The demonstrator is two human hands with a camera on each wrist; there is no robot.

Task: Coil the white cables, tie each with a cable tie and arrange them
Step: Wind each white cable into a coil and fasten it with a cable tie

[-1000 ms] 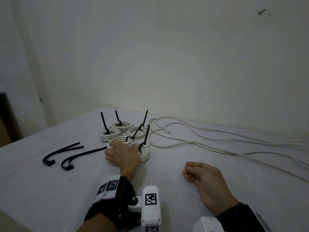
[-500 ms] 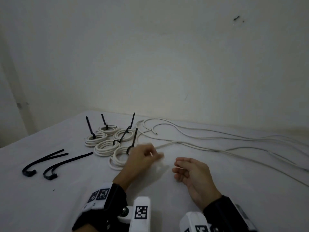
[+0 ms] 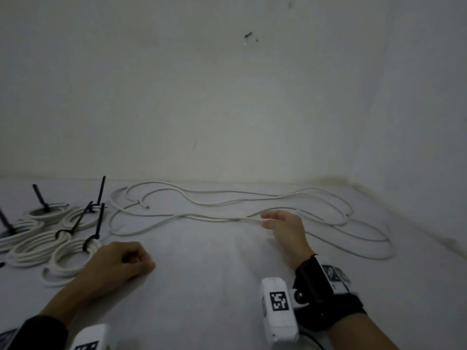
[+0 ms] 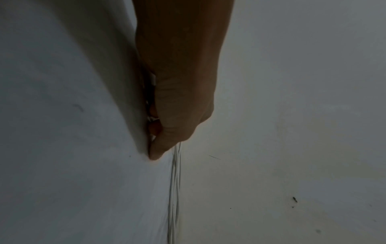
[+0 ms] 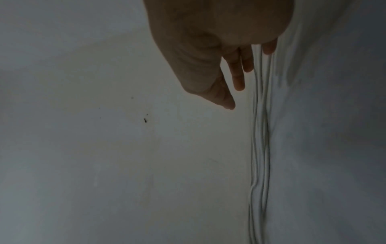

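Meanwhile, right hand (image 3: 283, 228) open-fingered and empty over loose cables (image 3: 214, 219) sprawled from 11 to 2 o'clock on the worktop (image 3: 214, 286), left hand (image 3: 118, 263) an empty-looking fist beside coils (image 3: 32, 248) at 9, grabbing overlapping strands together could snarl them.

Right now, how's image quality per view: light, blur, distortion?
Head view: dim and flat, no glare; wide-angle bend curves the table edge; the reaching right hand is motion-smeared, while the loose white cables and coiled white cable bundles with black ties stay readable. Left wrist view: left hand underexposed, heavy shadow beside it. Right wrist view: soft, dim; cables streaked.
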